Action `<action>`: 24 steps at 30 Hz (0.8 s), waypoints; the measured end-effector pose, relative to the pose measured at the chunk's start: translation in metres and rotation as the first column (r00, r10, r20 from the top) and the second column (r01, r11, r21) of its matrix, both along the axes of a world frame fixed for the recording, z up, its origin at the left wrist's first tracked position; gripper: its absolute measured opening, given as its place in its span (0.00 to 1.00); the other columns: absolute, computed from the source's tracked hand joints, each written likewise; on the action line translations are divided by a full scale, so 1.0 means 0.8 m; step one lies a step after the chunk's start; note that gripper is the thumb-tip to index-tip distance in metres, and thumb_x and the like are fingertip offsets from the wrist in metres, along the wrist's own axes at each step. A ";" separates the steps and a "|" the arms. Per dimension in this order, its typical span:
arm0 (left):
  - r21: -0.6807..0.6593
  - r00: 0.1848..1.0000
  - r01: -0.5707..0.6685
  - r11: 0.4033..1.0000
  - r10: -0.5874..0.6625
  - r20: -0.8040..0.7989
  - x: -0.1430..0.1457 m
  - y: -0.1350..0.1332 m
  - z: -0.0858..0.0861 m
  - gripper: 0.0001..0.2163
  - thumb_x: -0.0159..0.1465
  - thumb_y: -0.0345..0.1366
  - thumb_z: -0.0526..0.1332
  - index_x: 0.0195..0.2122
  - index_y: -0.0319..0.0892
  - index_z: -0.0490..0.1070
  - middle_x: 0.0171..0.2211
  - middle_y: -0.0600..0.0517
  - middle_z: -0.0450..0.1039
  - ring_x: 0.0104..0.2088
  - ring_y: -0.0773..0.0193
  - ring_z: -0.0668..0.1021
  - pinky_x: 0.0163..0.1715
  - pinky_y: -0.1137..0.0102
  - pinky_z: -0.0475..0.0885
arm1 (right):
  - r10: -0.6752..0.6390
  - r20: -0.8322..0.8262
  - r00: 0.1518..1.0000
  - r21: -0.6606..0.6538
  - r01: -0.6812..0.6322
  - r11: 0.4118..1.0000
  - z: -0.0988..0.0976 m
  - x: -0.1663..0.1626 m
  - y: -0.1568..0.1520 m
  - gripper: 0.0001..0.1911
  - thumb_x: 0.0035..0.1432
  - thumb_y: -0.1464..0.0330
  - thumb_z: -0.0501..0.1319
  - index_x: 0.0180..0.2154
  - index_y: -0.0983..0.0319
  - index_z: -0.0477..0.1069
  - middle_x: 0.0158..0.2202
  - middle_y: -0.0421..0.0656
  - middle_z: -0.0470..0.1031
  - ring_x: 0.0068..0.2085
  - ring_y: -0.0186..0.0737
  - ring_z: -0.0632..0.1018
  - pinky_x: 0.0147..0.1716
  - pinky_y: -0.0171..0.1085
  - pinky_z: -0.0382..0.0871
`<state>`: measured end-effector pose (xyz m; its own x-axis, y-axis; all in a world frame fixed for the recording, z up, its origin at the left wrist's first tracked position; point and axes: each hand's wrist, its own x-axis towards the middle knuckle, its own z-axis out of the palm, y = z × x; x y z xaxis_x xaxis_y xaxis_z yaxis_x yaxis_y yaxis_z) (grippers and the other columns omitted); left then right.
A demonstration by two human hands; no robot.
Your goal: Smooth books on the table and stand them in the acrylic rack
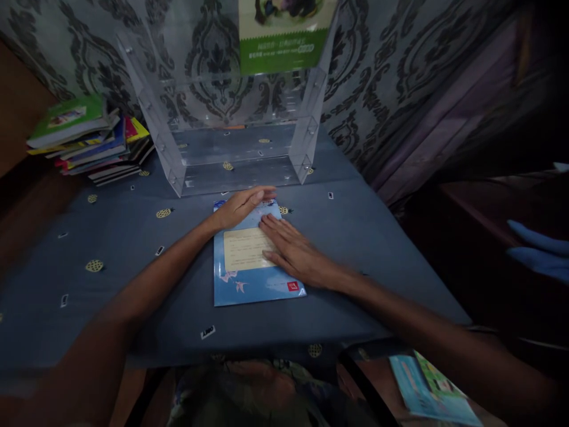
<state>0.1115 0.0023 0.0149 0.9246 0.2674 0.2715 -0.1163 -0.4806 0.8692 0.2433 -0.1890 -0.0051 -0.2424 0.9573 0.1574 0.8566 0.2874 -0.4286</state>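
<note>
A light-blue book (249, 290) with a cream text panel lies flat on the table, its lower edge toward me. Across its far end rests my left hand (242, 206), fingers stretched out to the right. My right hand (296, 249) lies flat over the book's right side, with its fingers extended toward the far left. Neither hand grips anything. Parts of the cover are hidden beneath them. Just beyond the book stands a clear acrylic display rack (240, 175), with a green-and-cream book (282, 56) on its top tier.
A pile of several books (95, 139) sits at the table's back left. The blue tablecloth (133, 249) has a pineapple print. Below the front right edge lie more books (431, 385). A patterned curtain (355, 47) hangs behind, and a blue object (540, 249) is at far right.
</note>
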 end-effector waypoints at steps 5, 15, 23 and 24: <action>0.028 0.998 -0.050 0.998 0.050 0.027 0.001 0.001 0.000 0.31 0.71 0.60 0.46 0.60 0.40 0.68 0.58 0.39 0.74 0.59 0.52 0.76 0.61 0.56 0.68 | -0.089 0.022 0.996 0.035 0.089 0.995 -0.009 0.018 0.047 0.39 0.72 0.50 0.39 0.72 0.68 0.45 0.73 0.58 0.49 0.73 0.57 0.50 0.70 0.62 0.48; 0.419 0.987 -0.136 0.898 0.161 -0.024 -0.005 -0.005 0.001 0.31 0.74 0.56 0.41 0.62 0.38 0.66 0.58 0.41 0.74 0.58 0.53 0.76 0.59 0.58 0.69 | -0.153 0.014 0.988 0.077 0.152 0.985 -0.011 0.020 0.070 0.36 0.71 0.52 0.41 0.72 0.66 0.45 0.73 0.55 0.49 0.73 0.56 0.51 0.69 0.62 0.50; 0.662 0.967 0.002 0.750 0.168 -0.193 -0.021 -0.022 -0.004 0.33 0.73 0.56 0.44 0.70 0.37 0.51 0.70 0.39 0.56 0.71 0.51 0.58 0.69 0.53 0.54 | -0.159 0.028 0.987 0.067 0.157 0.985 -0.011 0.020 0.070 0.38 0.71 0.51 0.40 0.71 0.68 0.45 0.72 0.57 0.52 0.73 0.56 0.53 0.69 0.60 0.52; 0.668 0.963 0.004 0.744 0.178 -0.204 -0.024 -0.024 -0.005 0.33 0.73 0.56 0.43 0.71 0.37 0.49 0.71 0.39 0.54 0.72 0.51 0.57 0.69 0.53 0.53 | -0.160 0.032 0.987 0.066 0.158 0.985 -0.012 0.021 0.070 0.39 0.71 0.50 0.39 0.71 0.69 0.46 0.72 0.58 0.52 0.73 0.56 0.52 0.69 0.60 0.51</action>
